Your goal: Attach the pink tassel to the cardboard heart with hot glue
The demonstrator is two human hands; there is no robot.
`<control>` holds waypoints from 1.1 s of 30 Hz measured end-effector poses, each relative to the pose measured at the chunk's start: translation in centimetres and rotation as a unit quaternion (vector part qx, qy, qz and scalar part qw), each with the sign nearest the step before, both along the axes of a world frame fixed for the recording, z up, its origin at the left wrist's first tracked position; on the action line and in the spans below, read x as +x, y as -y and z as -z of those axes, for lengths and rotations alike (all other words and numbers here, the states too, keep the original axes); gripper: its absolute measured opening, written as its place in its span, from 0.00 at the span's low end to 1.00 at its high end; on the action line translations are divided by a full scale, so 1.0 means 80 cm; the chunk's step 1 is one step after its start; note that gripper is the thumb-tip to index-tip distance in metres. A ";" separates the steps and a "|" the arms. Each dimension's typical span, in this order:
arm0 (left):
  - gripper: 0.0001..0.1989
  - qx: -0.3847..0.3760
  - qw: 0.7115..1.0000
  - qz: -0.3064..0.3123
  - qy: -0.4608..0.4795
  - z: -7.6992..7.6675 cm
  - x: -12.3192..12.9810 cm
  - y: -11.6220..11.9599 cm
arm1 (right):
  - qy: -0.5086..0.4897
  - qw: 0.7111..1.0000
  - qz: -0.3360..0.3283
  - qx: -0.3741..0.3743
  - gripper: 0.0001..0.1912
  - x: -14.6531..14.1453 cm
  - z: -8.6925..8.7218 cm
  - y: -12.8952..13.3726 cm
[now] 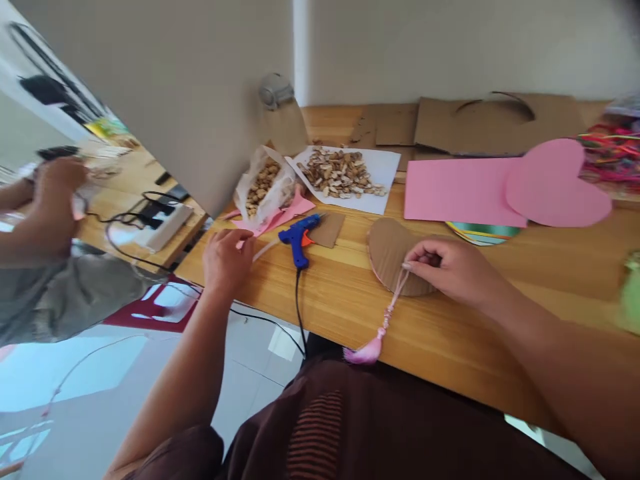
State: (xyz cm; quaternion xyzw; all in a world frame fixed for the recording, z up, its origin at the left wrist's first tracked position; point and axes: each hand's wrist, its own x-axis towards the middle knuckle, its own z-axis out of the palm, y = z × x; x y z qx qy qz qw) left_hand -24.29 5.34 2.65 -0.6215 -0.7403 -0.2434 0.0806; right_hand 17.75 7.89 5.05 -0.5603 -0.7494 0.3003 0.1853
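My right hand (443,265) is closed, pinching the cord loop of a pink beaded tassel (384,327) between thumb and fingertips. The loop lies over a heart-shaped piece of cardboard (390,250), and the tassel's fringe hangs down to the table's front edge. Half curled, with thumb and forefinger apart, my left hand (227,261) is over the table's left end; I see nothing held in it. Just right of it lies a blue hot glue gun (299,241) with a pale glue stick (266,249) sticking out of its back.
Behind are nut shells (343,172) on white paper, a plastic bag of shells (263,187), a bottle (283,117) and pink scraps (280,217). Pink card (457,190), a pink paper heart (555,190) and cardboard (500,130) lie right. Another person's arm (50,207) is left, near a power strip (163,227).
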 end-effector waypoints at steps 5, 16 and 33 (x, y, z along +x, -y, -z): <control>0.12 0.047 0.999 0.016 0.000 0.004 0.011 0.001 | -0.013 1.000 0.002 -0.001 0.06 -0.002 -0.004 0.004; 0.11 0.036 0.998 0.056 0.006 0.003 0.023 -0.012 | -0.042 0.999 0.014 -0.001 0.11 0.011 -0.014 0.001; 0.20 -0.032 0.993 0.084 0.071 0.008 0.046 -0.060 | 0.128 0.979 -0.148 0.054 0.13 -0.204 -0.057 -0.154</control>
